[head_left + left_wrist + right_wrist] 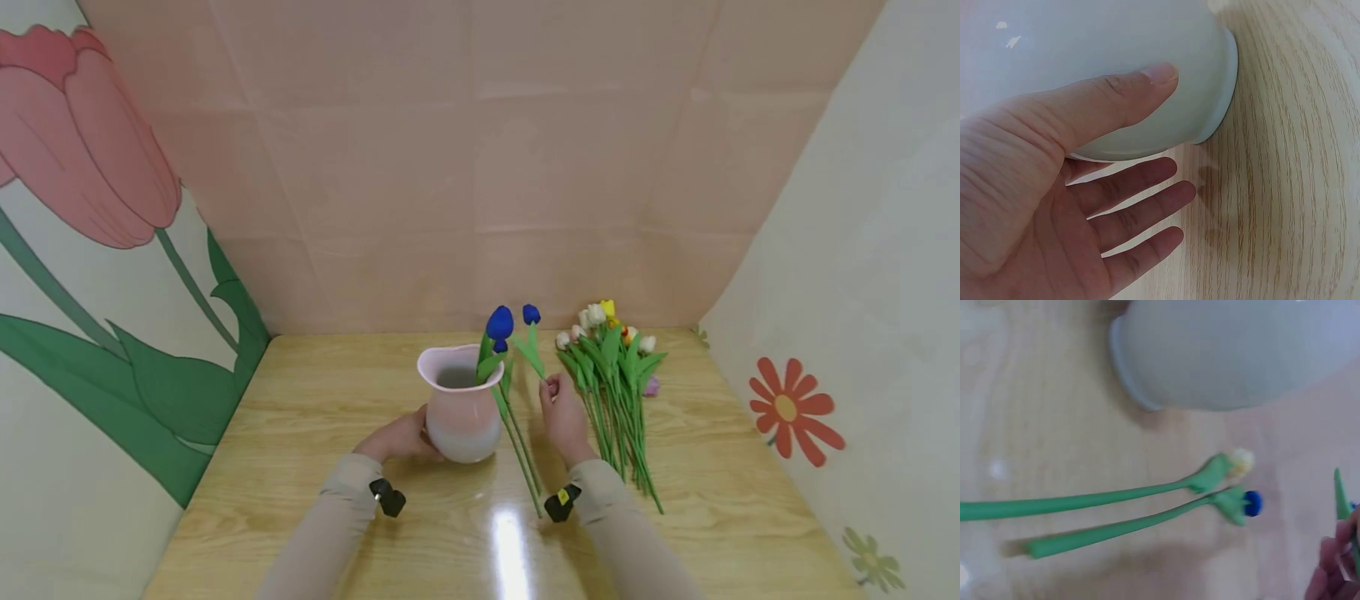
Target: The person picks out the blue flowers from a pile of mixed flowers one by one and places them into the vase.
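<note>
A pink-and-white vase (463, 421) with a flared rim stands upright on the table. My left hand (405, 435) holds its left side low down. The left wrist view shows the thumb (1125, 100) along the vase wall, several fingers spread below and the index finger mostly hidden. One blue tulip (500, 322) leans at the vase's right rim. Right of the vase, my right hand (564, 417) pinches another blue tulip (531, 315) by its stem, below the leaf. Between vase and right hand lie two stems, one ending in a blue head (1252, 503), the other in a pale yellowish head (1240, 462).
A bunch of artificial tulips (618, 383), white, yellow, pink and purple, lies on the table (720, 500) to the right of my right hand. A pink backdrop (480, 208) rises behind the table, with floral-printed panels at both sides.
</note>
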Demonstrator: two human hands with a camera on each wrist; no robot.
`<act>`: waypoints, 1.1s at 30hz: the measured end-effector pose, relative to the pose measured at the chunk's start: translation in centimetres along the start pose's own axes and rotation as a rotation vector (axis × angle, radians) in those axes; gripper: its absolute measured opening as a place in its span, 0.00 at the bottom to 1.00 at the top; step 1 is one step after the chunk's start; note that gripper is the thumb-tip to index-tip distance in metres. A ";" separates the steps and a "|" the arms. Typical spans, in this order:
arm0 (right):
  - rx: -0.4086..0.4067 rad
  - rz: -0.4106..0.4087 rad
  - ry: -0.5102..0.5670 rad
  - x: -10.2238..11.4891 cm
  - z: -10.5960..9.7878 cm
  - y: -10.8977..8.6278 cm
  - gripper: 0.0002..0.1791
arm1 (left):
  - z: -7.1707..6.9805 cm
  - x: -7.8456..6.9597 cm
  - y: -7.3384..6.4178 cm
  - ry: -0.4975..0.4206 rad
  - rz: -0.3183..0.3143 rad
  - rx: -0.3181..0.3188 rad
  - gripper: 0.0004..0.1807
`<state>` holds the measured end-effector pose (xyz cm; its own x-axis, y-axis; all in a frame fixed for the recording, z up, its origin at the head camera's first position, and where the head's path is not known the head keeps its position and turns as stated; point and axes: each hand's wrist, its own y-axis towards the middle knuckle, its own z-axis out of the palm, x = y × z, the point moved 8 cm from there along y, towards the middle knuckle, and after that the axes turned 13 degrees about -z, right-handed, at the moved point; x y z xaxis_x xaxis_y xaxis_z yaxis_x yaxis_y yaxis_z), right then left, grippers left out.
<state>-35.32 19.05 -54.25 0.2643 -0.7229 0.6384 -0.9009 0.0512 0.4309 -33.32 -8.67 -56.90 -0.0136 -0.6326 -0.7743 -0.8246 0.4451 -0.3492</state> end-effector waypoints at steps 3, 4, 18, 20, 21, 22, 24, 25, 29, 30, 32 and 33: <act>-0.106 -0.069 0.035 1.8 -1.9 0.5 0.12 | 0.0 -0.2 0.0 -0.004 0.010 0.001 0.43; -0.147 -0.096 0.049 2.5 -2.7 0.6 0.14 | 0.0 -0.2 0.0 -0.004 0.012 0.002 0.43; -0.541 -0.541 0.219 12.9 -10.4 -0.2 0.05 | 0.0 -0.1 0.1 0.007 0.002 -0.010 0.41; -0.546 -0.590 0.239 14.1 -10.8 -0.7 0.06 | 0.0 -0.1 0.1 0.005 0.004 -0.009 0.41; -0.552 -0.613 0.238 14.7 -10.9 -1.0 0.07 | 0.0 -0.1 0.1 0.005 0.004 -0.008 0.41; -0.554 -0.635 0.236 15.2 -11.0 -1.3 0.08 | 0.0 -0.1 0.1 0.007 0.006 -0.008 0.41; -0.553 -0.678 0.232 16.1 -11.0 -1.9 0.11 | 0.0 -0.1 0.1 0.009 0.009 -0.008 0.41; -0.554 -0.696 0.228 16.4 -10.9 -2.2 0.12 | 0.0 -0.1 0.1 0.010 0.009 -0.009 0.41; -0.555 -0.760 0.205 17.2 -10.3 -3.2 0.16 | 0.0 0.0 0.1 0.008 0.008 -0.007 0.42; -0.554 -0.772 0.199 17.3 -10.1 -3.4 0.16 | 0.0 0.0 0.1 0.009 0.009 -0.006 0.42; -0.558 -0.797 0.192 17.4 -9.7 -3.7 0.16 | 0.1 0.1 0.2 0.009 0.006 -0.004 0.43; -0.561 -0.807 0.191 17.5 -9.6 -3.8 0.15 | 0.1 0.1 0.2 0.007 0.003 -0.004 0.44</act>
<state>-23.99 12.80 -38.63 0.8203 -0.5645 0.0924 -0.1478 -0.0532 0.9876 -33.43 -8.62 -57.07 -0.0201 -0.6360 -0.7714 -0.8271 0.4441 -0.3446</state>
